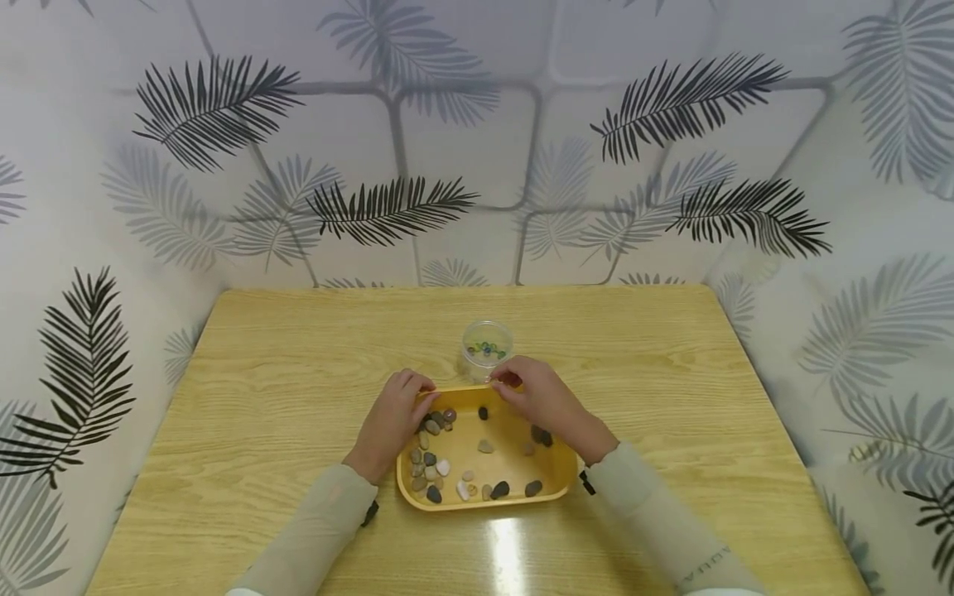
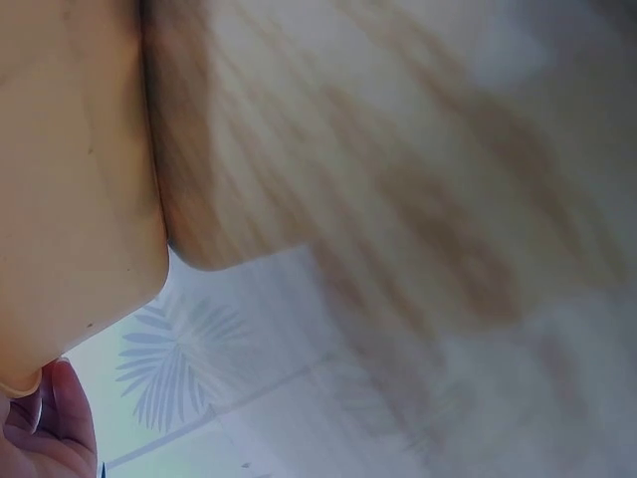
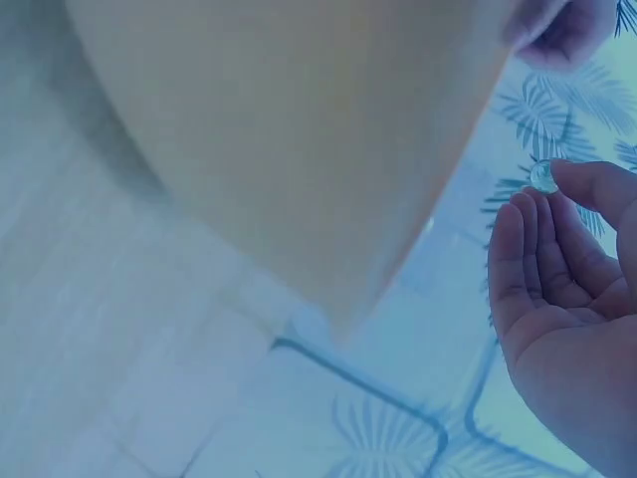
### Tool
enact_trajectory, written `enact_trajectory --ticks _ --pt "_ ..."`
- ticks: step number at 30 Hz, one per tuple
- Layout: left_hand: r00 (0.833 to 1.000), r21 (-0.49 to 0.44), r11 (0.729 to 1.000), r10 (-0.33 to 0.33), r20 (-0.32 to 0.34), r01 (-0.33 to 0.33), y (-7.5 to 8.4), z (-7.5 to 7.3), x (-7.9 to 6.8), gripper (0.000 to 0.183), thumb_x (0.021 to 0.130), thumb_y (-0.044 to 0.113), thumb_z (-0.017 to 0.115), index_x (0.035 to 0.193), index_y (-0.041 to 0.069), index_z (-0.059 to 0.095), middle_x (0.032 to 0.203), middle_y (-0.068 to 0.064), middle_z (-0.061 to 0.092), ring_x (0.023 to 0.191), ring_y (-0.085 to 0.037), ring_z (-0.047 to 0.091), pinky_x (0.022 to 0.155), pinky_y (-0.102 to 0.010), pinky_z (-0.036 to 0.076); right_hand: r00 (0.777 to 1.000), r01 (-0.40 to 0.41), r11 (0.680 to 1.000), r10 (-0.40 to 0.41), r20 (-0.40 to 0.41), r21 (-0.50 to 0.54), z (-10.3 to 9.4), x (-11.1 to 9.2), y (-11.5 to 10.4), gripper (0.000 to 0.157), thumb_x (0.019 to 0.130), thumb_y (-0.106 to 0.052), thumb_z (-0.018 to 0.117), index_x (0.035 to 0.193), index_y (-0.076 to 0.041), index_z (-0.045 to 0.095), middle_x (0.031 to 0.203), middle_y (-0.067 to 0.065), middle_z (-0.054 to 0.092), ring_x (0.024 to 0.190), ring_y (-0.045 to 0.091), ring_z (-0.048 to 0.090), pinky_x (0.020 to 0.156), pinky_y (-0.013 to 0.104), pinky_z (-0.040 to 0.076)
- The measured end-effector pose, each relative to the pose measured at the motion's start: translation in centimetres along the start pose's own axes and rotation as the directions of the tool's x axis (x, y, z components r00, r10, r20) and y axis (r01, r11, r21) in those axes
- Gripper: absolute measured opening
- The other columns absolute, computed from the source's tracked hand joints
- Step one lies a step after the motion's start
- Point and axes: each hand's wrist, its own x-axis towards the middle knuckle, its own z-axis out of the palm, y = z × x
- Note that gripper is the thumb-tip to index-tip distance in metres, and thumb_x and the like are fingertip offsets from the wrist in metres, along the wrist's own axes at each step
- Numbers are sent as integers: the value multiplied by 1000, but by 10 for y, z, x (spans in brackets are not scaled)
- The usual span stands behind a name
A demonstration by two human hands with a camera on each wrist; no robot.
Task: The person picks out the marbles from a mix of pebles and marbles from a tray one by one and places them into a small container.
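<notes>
A yellow tray (image 1: 514, 503) with several stones in it lies between the two hands. At its far left corner my left hand (image 1: 386, 426) holds the rim, the fingers bent over the edge; the left wrist view shows that hand (image 2: 58, 428) low at the tray wall (image 2: 80, 179). Above the far rim, my right hand (image 1: 547, 403) pinches a clear glass marble (image 3: 542, 176) between thumb and fingertips, plainest in the right wrist view. Mostly grey, black and white stones, such as a white stone (image 1: 443, 467), gather along the tray's left side and near edge.
Just behind the tray stands a clear round cup (image 1: 488, 333) with several coloured marbles (image 1: 486, 349) inside. Both lie on a wood-grain table (image 1: 283, 372). A leaf-patterned cloth wall (image 1: 469, 149) rises behind the table and along both sides.
</notes>
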Motion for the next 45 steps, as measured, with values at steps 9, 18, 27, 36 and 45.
enact_trajectory --ticks 9,18,27,36,45 --pt "1000 -5 1000 -8 -3 8 -1 -1 1 9 89 18 65 95 13 60 92 4 51 85 -12 49 73 -27 46 1000 16 1000 -16 -21 -19 -19 16 6 14 91 -16 62 102 -7 66 96 1 61 83 13 58 76 34 51" --pt "1000 -5 1000 5 -5 -5 0 -2 0 8 89 17 65 94 13 60 92 3 52 86 -12 49 74 -27 46 1000 0 999 1 24 -54 -22 33 8 15 91 -16 62 102 -6 67 95 1 61 82 13 56 76 30 49" --pt "1000 -11 1000 -2 5 2 -1 -1 1 7 90 18 64 94 14 59 93 4 51 86 -12 49 75 -27 46 996 -16 991 27 81 -132 -14 49 10 16 92 -17 61 104 -8 67 95 0 61 84 13 56 76 30 49" --pt "1000 -14 1000 -15 25 15 0 -2 1 8 90 18 64 95 14 59 94 4 51 88 -12 48 76 -26 46 986 -27 981 58 155 -192 -4 60 7 18 92 -17 61 105 -7 67 99 3 63 88 15 58 79 30 49" --pt "1000 -12 1000 0 5 0 -2 -1 1 9 89 17 65 94 13 59 93 3 52 87 -13 49 75 -28 46 983 -3 988 30 179 -153 -1 63 7 20 93 -20 60 107 -7 66 100 3 63 88 14 60 80 30 49"
